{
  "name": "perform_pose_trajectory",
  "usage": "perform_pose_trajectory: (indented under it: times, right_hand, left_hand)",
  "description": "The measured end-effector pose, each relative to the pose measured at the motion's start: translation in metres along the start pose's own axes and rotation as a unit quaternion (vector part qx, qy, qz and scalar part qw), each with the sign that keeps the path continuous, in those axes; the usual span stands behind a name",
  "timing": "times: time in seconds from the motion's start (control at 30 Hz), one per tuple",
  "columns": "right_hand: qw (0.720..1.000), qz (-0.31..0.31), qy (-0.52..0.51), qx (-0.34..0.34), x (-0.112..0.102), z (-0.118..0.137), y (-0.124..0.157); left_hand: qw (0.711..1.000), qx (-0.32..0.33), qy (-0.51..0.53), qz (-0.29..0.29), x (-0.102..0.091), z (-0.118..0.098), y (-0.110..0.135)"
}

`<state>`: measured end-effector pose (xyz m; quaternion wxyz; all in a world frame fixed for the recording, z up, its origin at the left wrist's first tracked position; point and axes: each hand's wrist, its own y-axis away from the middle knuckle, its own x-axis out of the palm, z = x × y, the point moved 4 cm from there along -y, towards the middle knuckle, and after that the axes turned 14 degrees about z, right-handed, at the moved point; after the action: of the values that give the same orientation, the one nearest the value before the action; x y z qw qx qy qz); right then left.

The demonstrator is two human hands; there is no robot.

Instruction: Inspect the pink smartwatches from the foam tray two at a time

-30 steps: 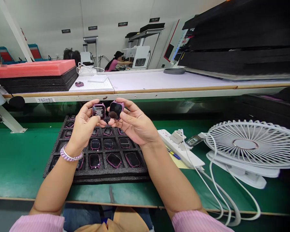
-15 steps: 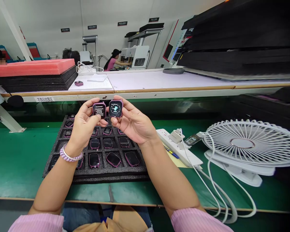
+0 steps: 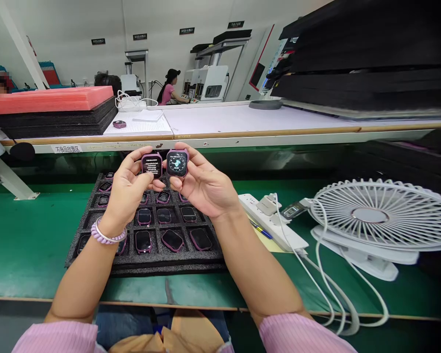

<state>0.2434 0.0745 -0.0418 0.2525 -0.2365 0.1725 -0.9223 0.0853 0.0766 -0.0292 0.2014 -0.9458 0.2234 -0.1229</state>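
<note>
Side by side above a foam tray, two purple-cased smartwatches are held with their screens facing me. My left hand [image 3: 131, 184] grips the left smartwatch [image 3: 152, 164], its thumb on the lower part of a screen that shows a white text list. In my right hand [image 3: 206, 184] is the right smartwatch [image 3: 177, 163], held by its edges; its lit screen shows a round dial. Below them lies the dark grey foam tray [image 3: 169, 268], with several more purple smartwatches in its square compartments. My forearms and hands hide parts of the tray.
Right of the tray are a white power strip [image 3: 292, 236], a pen [image 3: 260, 229], cables and a white fan [image 3: 369, 215]. A raised shelf [image 3: 213, 117] behind carries pink foam [image 3: 51, 99], paper and another watch [image 3: 119, 124]. Black trays [image 3: 367, 63] are stacked right. A person [image 3: 167, 90] works beyond.
Both hands keep hold of their smartwatches in nearly the same place. The right watch has shifted very slightly to the right. The person in the background has drawn an arm back.
</note>
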Motion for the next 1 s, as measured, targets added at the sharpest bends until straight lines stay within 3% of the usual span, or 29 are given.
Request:
perform_pose_trajectory:
  times: [0.63,1.0]
  right_hand:
    - [1.0,-0.006,0.009,-0.008,0.0016,0.0015,0.0009]
    - [0.999,0.041,-0.008,-0.03,-0.0028,-0.0012,-0.0012]
  left_hand:
    - [1.0,0.002,-0.024,0.005,0.0004,0.0004,0.0003]
    - [0.999,0.014,-0.037,0.029,-0.0021,0.0054,-0.0023]
